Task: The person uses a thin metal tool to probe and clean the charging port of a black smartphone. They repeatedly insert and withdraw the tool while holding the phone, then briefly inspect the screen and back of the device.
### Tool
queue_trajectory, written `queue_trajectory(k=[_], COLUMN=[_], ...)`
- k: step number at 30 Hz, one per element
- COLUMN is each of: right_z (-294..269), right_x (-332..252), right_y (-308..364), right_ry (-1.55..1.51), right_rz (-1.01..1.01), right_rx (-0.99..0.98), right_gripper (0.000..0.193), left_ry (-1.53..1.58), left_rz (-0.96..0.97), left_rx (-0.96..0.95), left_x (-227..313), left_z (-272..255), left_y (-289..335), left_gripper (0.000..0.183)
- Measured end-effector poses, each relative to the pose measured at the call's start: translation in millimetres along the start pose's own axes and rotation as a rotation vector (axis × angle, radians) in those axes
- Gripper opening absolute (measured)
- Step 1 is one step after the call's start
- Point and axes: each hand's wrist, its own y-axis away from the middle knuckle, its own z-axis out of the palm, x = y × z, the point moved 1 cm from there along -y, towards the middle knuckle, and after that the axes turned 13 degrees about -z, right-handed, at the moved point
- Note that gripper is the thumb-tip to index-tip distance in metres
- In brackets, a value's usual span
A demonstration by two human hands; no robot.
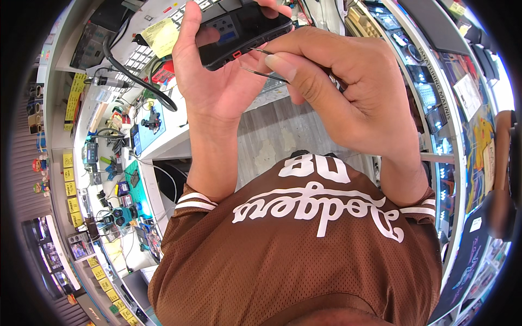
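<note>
Near the top of the head view, my left hand is closed around a black smartphone, palm beneath it and fingertips over its far edge. The glossy dark screen carries reflections. On the edge facing me, a small red-rimmed piece stands out. My right hand pinches thin metal tweezers between thumb and fingers. Their two tips are apart, close to that edge of the phone; whether they touch it I cannot tell.
At left runs a white workbench with tools, a thick black cable, a yellow sticky note and a microscope. A glass display counter lines the right, where a blurred arm of another person shows.
</note>
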Motion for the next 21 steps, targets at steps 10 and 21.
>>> queue_trajectory(k=[10,21], right_z=[-4,4], right_x=[-9,-20], right_y=[1,-5], right_ry=[-0.283,-0.037], right_rz=[0.004,0.129], right_rx=[-0.074,0.123], right_gripper=[0.017,0.016], left_ry=[0.018,-0.164], left_rz=[0.035,0.100], left_rx=[0.086,0.075], left_x=[7,9], left_z=[1,-2], left_y=[8,15], left_gripper=[0.065,0.071])
